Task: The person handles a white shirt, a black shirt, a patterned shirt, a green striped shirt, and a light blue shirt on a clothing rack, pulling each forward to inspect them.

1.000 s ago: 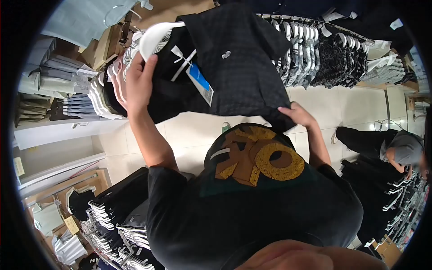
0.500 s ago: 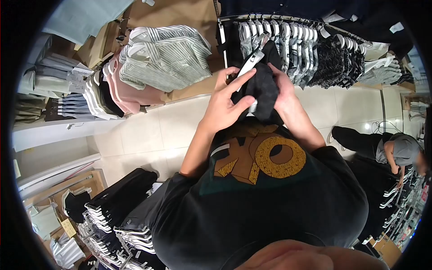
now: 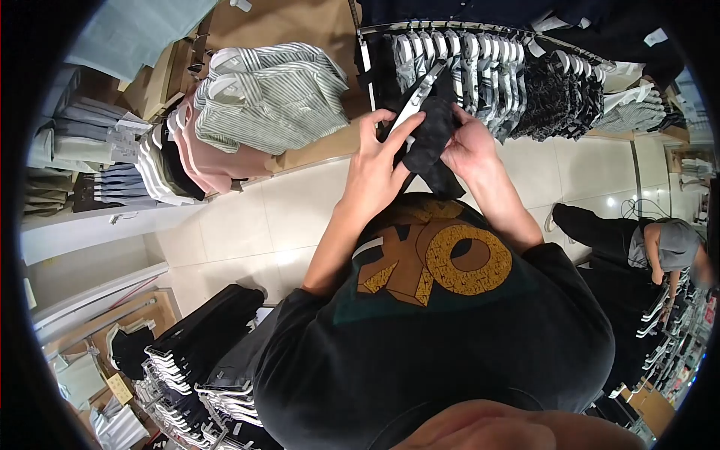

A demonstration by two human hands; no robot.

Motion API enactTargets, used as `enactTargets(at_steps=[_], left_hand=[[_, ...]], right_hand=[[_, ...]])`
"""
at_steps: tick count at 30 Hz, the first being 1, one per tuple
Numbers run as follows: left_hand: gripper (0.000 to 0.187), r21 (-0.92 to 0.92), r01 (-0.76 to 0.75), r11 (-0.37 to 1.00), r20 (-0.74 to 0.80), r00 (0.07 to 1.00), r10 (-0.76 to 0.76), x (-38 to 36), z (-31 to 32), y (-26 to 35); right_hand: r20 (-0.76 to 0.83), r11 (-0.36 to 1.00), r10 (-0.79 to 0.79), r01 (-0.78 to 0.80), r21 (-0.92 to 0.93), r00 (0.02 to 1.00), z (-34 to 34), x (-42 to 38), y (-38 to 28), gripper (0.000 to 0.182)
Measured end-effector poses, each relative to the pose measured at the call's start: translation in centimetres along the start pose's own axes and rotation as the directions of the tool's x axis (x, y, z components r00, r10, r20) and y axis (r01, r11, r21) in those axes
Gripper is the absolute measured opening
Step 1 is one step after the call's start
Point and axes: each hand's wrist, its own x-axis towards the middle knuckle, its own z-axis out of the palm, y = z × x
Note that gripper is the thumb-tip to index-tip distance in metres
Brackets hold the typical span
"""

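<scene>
In front of my chest I hold a black garment, bunched up and folded over itself, so its kind cannot be made out. A white clip hanger with metal fittings slants along its left side. My left hand is closed on the hanger and the cloth beside it, its index finger lying across the white bar. My right hand grips the garment's right edge, palm turned partly up, with some fingertips hidden behind the cloth. A strip of the black cloth hangs below both hands.
Ahead, a rail carries patterned clothes on white hangers. Striped shirts hang at the left. Black trousers hang at lower left. Another person stands by a rack at the right. Pale tiled floor lies between.
The black garment has been folded differently; a white piece visible near its lower end is now covered. My right hand has turned more palm up, and a dark strip now hangs down.
</scene>
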Motion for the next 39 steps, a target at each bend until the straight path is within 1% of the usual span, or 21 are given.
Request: enactTargets(at_steps=[2,5,7,8,9,11,12,14,16,18,21,22,24,25,27,30,31,34,37,38,39], left_hand=[[0.061,-0.036,-0.014,0.999,0.007,1.000,0.014,0.2,-0.1,-0.6],[0.053,-0.092,-0.021,0.996,-0.013,1.000,0.019,0.4,-0.1,-0.8],[0.049,-0.132,0.020,0.991,-0.028,0.999,-0.024,0.6,-0.2,-0.2],[0.049,-0.134,0.022,0.991,-0.019,1.000,-0.025,0.7,-0.1,-0.5],[0.050,-0.131,0.028,0.991,-0.037,0.999,-0.034,1.0,0.1,-0.8],[0.056,-0.074,0.082,0.994,-0.028,0.996,-0.084,1.2,-0.3,-1.1],[0.056,-0.075,0.082,0.994,-0.028,0.996,-0.084,1.3,-0.6,-1.0],[0.063,-0.038,0.160,0.986,0.023,0.987,-0.159,1.3,-1.0,-0.9],[0.070,-0.016,0.153,0.988,0.022,0.988,-0.153,1.2,-0.8,-0.6],[0.069,0.048,0.189,0.981,0.053,0.980,-0.191,1.3,-0.8,-0.4],[0.070,0.065,0.242,0.968,0.069,0.967,-0.246,1.1,-0.7,-0.4],[0.070,0.065,0.240,0.969,0.070,0.967,-0.244,1.1,-0.6,-0.3],[0.070,0.087,0.210,0.974,0.060,0.975,-0.215,0.9,-0.6,0.1],[0.070,0.088,0.211,0.973,0.056,0.975,-0.217,0.8,-0.5,-0.1],[0.071,0.052,0.203,0.978,0.001,0.979,-0.203,0.9,-0.5,-0.9],[0.072,0.053,0.175,0.983,-0.012,0.985,-0.174,0.8,-1.5,-1.4],[0.072,0.053,0.175,0.983,-0.011,0.985,-0.175,0.8,-1.7,-1.6],[0.075,0.034,0.123,0.992,0.022,0.992,-0.124,0.7,-2.5,-2.0],[0.063,0.018,0.118,0.993,0.132,0.984,-0.119,0.5,-2.9,-1.4],[0.051,0.033,0.085,0.996,0.132,0.987,-0.089,0.4,-2.5,-1.3],[0.042,0.048,0.052,0.998,0.133,0.989,-0.058,0.3,-2.1,-1.2]], right_hand=[[-0.042,0.999,-0.027,0.026,-0.021,0.999,0.8,-0.8,0.2,0.045],[0.024,0.993,-0.012,0.015,-0.120,1.000,1.5,-1.9,0.6,0.042],[0.050,0.942,-0.054,0.067,-0.329,0.997,1.6,-2.7,1.4,0.040],[0.044,0.944,-0.058,0.069,-0.323,0.997,1.6,-3.0,2.3,0.040],[0.160,0.895,-0.093,0.153,-0.420,0.983,1.6,-3.4,3.3,0.040],[0.392,0.688,-0.081,0.336,-0.644,0.916,0.1,-3.9,3.9,0.049],[0.392,0.687,-0.082,0.336,-0.644,0.917,0.1,-4.2,4.2,0.049],[0.601,0.274,-0.066,0.593,-0.757,0.797,0.6,-4.6,5.2,0.063],[0.577,0.235,-0.103,0.583,-0.777,0.810,0.3,-4.6,5.2,0.068],[0.559,-0.101,-0.051,0.553,-0.827,0.827,-0.7,-3.8,4.4,0.065],[0.643,-0.229,-0.046,0.619,-0.751,0.764,-0.5,-3.9,4.2,0.051],[0.644,-0.229,-0.049,0.619,-0.751,0.764,-0.6,-3.7,4.2,0.051],[0.600,-0.313,-0.101,0.547,-0.776,0.794,-0.8,-3.2,4.3,0.031],[0.602,-0.313,-0.096,0.549,-0.775,0.793,-0.7,-3.1,4.0,0.031],[0.511,-0.181,-0.131,0.486,-0.855,0.850,0.1,-3.2,3.2,0.017],[0.503,-0.125,-0.135,0.489,-0.863,0.854,0.8,-3.6,2.1,0.021],[0.558,-0.161,-0.180,0.535,-0.829,0.810,0.8,-3.5,2.1,0.026],[0.519,-0.102,-0.115,0.510,-0.854,0.847,1.7,-2.9,1.0,0.029],[0.471,-0.098,-0.060,0.464,-0.880,0.880,3.1,-3.3,0.6,0.035],[0.443,-0.128,0.002,0.439,-0.889,0.897,3.3,-3.1,0.5,0.036],[0.397,-0.064,0.028,0.398,-0.915,0.918,3.4,-2.6,0.5,0.034]])
